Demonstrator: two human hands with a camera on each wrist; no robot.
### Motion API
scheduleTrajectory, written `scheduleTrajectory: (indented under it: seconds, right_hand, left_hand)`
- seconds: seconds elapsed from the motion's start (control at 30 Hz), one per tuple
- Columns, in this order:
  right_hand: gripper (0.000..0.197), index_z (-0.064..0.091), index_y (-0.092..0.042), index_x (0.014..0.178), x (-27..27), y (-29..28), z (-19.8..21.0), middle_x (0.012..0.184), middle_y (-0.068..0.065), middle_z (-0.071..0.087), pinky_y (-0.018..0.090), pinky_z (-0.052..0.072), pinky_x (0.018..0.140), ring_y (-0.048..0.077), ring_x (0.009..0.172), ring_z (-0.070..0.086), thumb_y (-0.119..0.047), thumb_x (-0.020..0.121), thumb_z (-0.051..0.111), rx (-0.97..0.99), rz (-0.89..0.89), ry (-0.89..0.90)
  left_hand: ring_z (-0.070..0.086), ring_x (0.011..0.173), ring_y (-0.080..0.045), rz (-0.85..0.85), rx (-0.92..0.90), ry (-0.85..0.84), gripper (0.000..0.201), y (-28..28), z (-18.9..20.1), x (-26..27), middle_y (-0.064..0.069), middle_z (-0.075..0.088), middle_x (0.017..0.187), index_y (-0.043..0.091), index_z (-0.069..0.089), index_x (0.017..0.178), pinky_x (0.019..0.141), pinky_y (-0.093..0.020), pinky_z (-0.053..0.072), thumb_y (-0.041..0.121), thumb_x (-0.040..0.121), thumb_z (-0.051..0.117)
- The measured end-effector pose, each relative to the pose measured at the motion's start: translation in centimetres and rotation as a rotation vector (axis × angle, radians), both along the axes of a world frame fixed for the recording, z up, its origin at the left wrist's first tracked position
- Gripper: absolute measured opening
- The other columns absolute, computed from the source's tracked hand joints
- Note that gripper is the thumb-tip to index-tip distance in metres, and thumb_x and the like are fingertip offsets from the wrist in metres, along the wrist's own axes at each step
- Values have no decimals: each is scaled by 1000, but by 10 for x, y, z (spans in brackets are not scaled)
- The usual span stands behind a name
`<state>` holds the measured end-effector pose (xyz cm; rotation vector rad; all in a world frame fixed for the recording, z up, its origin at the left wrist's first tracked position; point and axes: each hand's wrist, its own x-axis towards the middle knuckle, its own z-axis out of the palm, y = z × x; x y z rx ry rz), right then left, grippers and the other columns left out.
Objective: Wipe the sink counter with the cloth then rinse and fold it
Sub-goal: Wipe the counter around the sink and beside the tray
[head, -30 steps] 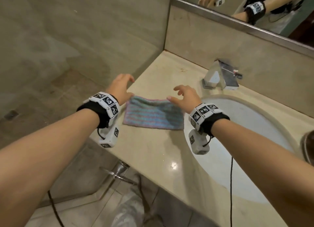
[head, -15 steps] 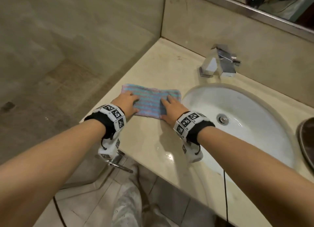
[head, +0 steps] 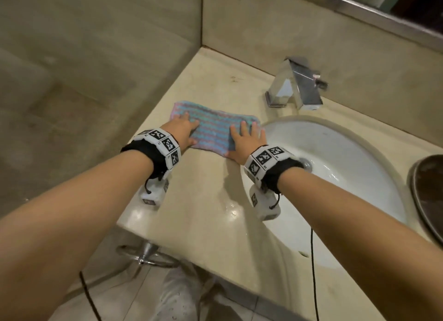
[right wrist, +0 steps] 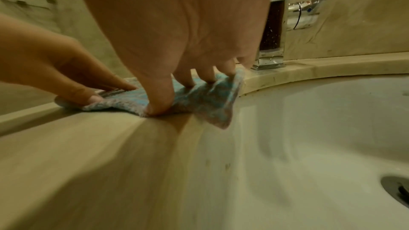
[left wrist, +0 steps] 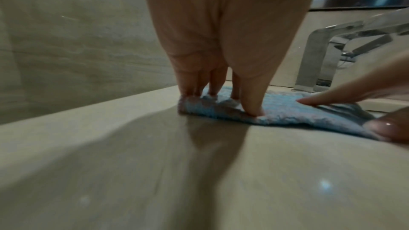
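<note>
counter (head: 211,215): glossy stone, wet spots near the front edge; likely slick under the fabric
left hand (head: 183,133): fingers flat, pressing the cloth's left end
right hand (head: 244,142): fingers spread, pressing the right end
cloth (head: 213,126): striped, soft, limp and light; on the counter, one corner drooping over the sink (head: 347,150) rim; best lifted by pinching its corners
faucet (head: 296,85): behind, apart from the cloth

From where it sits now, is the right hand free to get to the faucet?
Probably yes: the right hand lies flat on the cloth, gripping nothing, and only bare counter separates it from the faucet.
</note>
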<state>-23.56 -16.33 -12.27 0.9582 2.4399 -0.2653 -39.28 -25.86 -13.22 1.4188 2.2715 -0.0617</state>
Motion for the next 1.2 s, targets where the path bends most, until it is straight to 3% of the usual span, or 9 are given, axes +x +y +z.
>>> scheduleTrajectory:
  seconds: [0.1,0.33,0.57,0.67,0.77,0.9,1.2]
  right_hand:
    - [81,1,-21,151,-22,24,0,159,8,-8,55,3,117,36,146,-7,-50,91,46,-23,-76,7]
    - [80,0,-27,151,-64,81,1,159,7,-9,50,1,119,43,144,-7,-57,90,41,-20,-145,6]
    - [81,-2,-25,151,-93,124,2,159,8,-11,49,2,120,45,143,-9,-55,90,43,-67,-224,11]
    - [81,1,-24,151,-99,135,1,159,10,-8,49,2,120,46,143,-6,-55,90,43,-36,-217,23]
    - [80,2,-23,151,-105,141,1,159,11,-6,50,2,119,47,143,-4,-54,90,43,-11,-221,32]
    - [81,2,-22,151,-108,144,-1,159,12,-6,51,3,119,48,142,-4,-54,90,44,-11,-226,28]
    - [81,-3,-25,150,-97,138,1,159,9,-11,50,6,120,44,144,-6,-48,92,47,-54,-198,-3]
  left_hand:
    - [27,137,-38,-36,-17,5,58,34,1,-25,-23,15,153,11,33,142,110,-42,33,26,90,56]
    - [35,131,-40,-105,-20,12,54,108,-1,-72,-23,22,150,11,41,136,101,-40,37,26,88,60]
    - [36,129,-41,-135,-23,-9,50,159,0,-98,-26,25,147,8,45,130,101,-39,37,26,86,61]
    - [33,133,-40,-143,-17,-7,55,175,1,-105,-25,19,152,10,42,135,106,-38,34,28,86,60]
    - [30,136,-38,-146,-15,-11,58,187,2,-111,-22,15,154,13,39,140,110,-39,33,28,87,60]
    - [33,133,-40,-162,-18,-2,54,192,2,-114,-23,23,150,13,42,136,106,-40,34,29,88,59]
    - [11,144,-35,-138,-19,-4,62,171,-2,-108,-16,4,158,21,24,147,116,-42,21,31,93,52]
